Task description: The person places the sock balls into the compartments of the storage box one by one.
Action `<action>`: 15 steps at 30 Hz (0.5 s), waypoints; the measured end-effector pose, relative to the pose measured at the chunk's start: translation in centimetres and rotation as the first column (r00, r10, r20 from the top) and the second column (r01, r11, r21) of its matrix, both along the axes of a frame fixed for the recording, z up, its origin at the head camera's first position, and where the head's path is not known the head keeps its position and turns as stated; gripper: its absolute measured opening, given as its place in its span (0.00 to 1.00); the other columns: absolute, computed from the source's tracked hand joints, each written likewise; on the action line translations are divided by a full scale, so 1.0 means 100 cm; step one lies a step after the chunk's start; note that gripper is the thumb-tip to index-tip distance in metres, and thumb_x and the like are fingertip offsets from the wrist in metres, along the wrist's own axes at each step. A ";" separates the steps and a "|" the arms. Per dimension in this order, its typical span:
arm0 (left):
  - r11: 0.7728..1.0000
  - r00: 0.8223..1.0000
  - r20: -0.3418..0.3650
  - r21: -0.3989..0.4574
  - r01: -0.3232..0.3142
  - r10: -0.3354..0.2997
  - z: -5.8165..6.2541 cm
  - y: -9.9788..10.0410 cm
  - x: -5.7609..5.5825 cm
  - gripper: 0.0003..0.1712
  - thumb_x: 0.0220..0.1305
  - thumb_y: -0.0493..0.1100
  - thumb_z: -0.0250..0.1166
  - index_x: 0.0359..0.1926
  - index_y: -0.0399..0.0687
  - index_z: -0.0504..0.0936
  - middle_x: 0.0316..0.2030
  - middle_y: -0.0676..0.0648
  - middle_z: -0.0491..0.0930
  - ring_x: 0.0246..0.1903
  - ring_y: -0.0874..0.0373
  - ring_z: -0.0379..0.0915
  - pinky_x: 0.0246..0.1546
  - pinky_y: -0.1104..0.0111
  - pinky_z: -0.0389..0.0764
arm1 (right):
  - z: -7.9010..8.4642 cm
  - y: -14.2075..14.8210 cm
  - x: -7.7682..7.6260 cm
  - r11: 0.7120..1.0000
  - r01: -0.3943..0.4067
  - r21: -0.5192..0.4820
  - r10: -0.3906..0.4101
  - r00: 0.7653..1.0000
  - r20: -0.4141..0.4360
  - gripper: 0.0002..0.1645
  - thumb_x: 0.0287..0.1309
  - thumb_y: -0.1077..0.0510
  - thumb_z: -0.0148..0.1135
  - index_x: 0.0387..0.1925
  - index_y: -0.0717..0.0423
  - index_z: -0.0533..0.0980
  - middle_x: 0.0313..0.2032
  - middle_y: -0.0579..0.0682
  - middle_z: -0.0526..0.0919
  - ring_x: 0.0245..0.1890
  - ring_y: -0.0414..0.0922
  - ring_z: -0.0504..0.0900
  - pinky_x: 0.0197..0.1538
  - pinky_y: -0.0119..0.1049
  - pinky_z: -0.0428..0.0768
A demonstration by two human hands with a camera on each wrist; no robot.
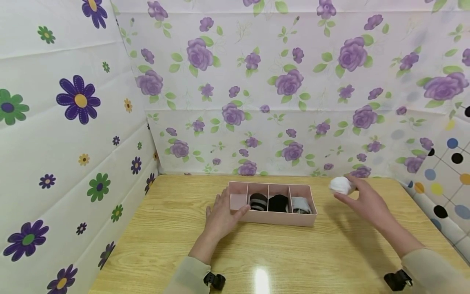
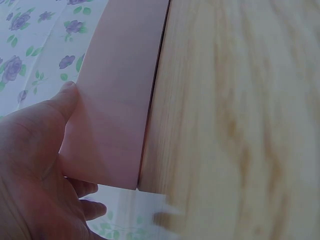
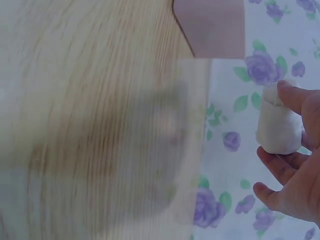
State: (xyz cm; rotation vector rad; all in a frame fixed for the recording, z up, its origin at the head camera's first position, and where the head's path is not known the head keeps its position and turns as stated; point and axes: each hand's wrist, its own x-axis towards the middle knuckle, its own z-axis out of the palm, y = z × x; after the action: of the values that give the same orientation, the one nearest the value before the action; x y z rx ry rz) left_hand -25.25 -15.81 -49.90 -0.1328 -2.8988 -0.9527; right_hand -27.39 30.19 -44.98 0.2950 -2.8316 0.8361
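A pink box (image 1: 271,218) with a row of compartments sits on the table. My left hand (image 1: 222,214) grips its left front corner, the thumb on the front rim and the fingers along the left end. In the left wrist view the thumb lies against the upper edge of the pink wall (image 2: 115,100). The leftmost compartment is bare; the others hold a striped dark rolled sock (image 1: 258,201), a black one (image 1: 278,203) and a light grey one (image 1: 301,205). Right of the box, my right hand (image 1: 365,200) pinches a white rolled sock (image 3: 280,125) between thumb and fingers, above the table.
The wooden table (image 1: 165,228) runs back to a flowered wall covering (image 1: 257,81). Another flowered sheet (image 1: 66,143) stands along the left, and a dotted one (image 1: 448,188) along the right.
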 end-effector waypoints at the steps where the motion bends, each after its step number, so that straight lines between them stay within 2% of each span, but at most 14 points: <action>1: 1.000 1.000 0.000 -0.001 0.000 0.000 0.000 0.000 0.000 0.64 0.75 0.78 0.60 0.91 0.47 0.44 0.88 0.40 0.50 0.85 0.34 0.45 0.78 0.25 0.45 | 0.001 -0.004 0.000 1.000 -0.005 -0.008 0.005 1.000 0.001 0.56 0.77 0.37 0.69 0.83 0.70 0.58 0.68 0.77 0.72 0.61 0.73 0.77 0.49 0.68 0.81; 10: 1.000 1.000 0.001 0.006 0.003 -0.003 0.000 -0.001 0.000 0.65 0.74 0.79 0.60 0.91 0.48 0.43 0.88 0.41 0.50 0.85 0.34 0.46 0.77 0.24 0.45 | 0.009 -0.043 -0.001 0.998 -0.051 -0.048 0.050 0.999 -0.020 0.54 0.76 0.38 0.71 0.85 0.65 0.60 0.70 0.72 0.74 0.64 0.70 0.77 0.53 0.69 0.81; 15: 1.000 1.000 0.002 0.007 0.003 -0.003 0.001 0.000 0.000 0.65 0.74 0.79 0.60 0.91 0.49 0.43 0.88 0.41 0.49 0.85 0.34 0.45 0.78 0.25 0.44 | 0.012 -0.064 -0.004 0.995 -0.084 -0.059 0.081 0.996 -0.047 0.52 0.75 0.42 0.73 0.84 0.63 0.62 0.71 0.71 0.74 0.64 0.68 0.78 0.55 0.69 0.81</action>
State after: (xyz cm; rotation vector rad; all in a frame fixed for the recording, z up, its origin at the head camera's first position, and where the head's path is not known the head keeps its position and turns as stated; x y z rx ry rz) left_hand -25.23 -15.83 -49.80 -0.1357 -2.8980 -0.9638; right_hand -27.75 23.75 -43.75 0.4189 -2.7631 0.9188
